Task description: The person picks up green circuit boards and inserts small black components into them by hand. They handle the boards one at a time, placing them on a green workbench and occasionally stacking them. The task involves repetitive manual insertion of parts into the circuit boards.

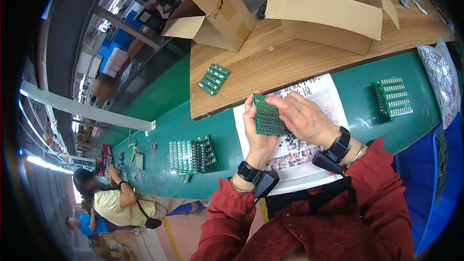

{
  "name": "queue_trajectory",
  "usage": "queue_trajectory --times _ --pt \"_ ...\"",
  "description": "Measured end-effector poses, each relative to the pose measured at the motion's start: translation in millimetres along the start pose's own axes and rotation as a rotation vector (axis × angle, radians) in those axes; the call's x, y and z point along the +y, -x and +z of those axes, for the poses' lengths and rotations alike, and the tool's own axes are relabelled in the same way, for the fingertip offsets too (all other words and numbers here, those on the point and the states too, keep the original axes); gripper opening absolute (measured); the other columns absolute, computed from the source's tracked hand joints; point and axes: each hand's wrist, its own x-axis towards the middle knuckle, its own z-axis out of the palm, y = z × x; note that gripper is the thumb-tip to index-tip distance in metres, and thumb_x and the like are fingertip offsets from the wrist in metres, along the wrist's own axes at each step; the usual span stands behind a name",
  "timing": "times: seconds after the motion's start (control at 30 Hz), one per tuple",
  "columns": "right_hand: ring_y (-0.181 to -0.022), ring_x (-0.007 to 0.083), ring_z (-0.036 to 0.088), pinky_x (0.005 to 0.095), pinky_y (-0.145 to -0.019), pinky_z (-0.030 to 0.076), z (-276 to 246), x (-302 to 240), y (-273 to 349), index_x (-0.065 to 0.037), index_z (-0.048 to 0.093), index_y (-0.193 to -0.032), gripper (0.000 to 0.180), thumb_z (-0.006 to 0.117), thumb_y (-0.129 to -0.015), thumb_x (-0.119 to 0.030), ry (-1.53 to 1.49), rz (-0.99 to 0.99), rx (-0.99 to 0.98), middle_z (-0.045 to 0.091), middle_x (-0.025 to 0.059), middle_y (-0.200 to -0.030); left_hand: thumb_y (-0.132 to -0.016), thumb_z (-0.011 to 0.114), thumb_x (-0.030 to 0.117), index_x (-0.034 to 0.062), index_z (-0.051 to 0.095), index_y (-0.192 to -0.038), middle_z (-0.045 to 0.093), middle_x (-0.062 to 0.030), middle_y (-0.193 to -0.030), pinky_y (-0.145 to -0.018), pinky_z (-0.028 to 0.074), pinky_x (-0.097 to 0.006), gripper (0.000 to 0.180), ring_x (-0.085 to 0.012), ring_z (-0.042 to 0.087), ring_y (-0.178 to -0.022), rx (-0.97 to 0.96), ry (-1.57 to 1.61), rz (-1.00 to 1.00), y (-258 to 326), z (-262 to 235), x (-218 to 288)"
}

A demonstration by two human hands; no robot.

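Observation:
A green circuit board panel (268,122) with rows of small parts is held tilted over a printed paper sheet (333,94). My left hand (259,141) grips it along its left and lower side, thumb at the edge. Over the board's upper right reaches my right hand (309,120), its fingers bent and closed, the tips at the board's face. Whatever those tips may pinch is too small to make out. Small dark pieces (291,137) lie on the paper beside the board, partly hidden by my right hand.
Stacked circuit panels stand left (186,157) and right (394,97) on the green table (222,181). Another panel (213,79) lies on a raised wooden board (241,75), behind which are open cartons (324,17). A filled plastic bag (441,79) and blue bin (420,179) are right; a co-worker (118,205) sits left.

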Motion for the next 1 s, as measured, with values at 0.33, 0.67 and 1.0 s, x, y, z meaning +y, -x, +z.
queue_trajectory --times 0.33,0.67,1.0 --pt "-0.079 0.0277 0.059 0.0363 -0.066 0.05 8.2 -0.6 -3.9 -0.008 0.05 -0.122 0.056 0.065 -0.07 0.005 0.115 -0.106 0.047 0.059 0.0116 -0.091 -0.088 0.045 0.031 0.0094 0.044 -0.121 0.056 -0.0179 -0.113 -0.097 0.042 -0.04 0.04 -0.0279 0.053 -0.107 -0.064 -0.011 0.006 1.6 3.2 -2.4" --pt "-0.077 0.0273 0.058 0.0376 -0.066 0.05 1.1 -7.2 -5.2 -0.013 0.048 -0.125 0.058 0.063 -0.071 0.003 -0.087 0.0 0.115 0.058 0.0091 -0.085 -0.089 0.043 0.031 0.009 0.046 -0.119 0.056 -0.0157 -0.114 -0.097 0.042 -0.039 0.037 -0.0258 0.053 -0.108 0.006 -0.014 -0.006 0.6 -4.6 -5.2" --pt "-0.076 0.0236 0.058 0.0332 -0.066 0.051 2.2 -6.1 -8.4 -0.012 0.052 -0.123 0.057 0.065 -0.069 -0.001 0.088 -0.195 0.099 0.059 0.0056 -0.084 -0.091 0.037 0.031 0.0085 0.041 -0.124 0.052 -0.013 -0.117 -0.098 0.04 -0.037 0.04 -0.0245 0.051 -0.11 -0.099 -0.2 0.058 9.0 3.5 -2.5"
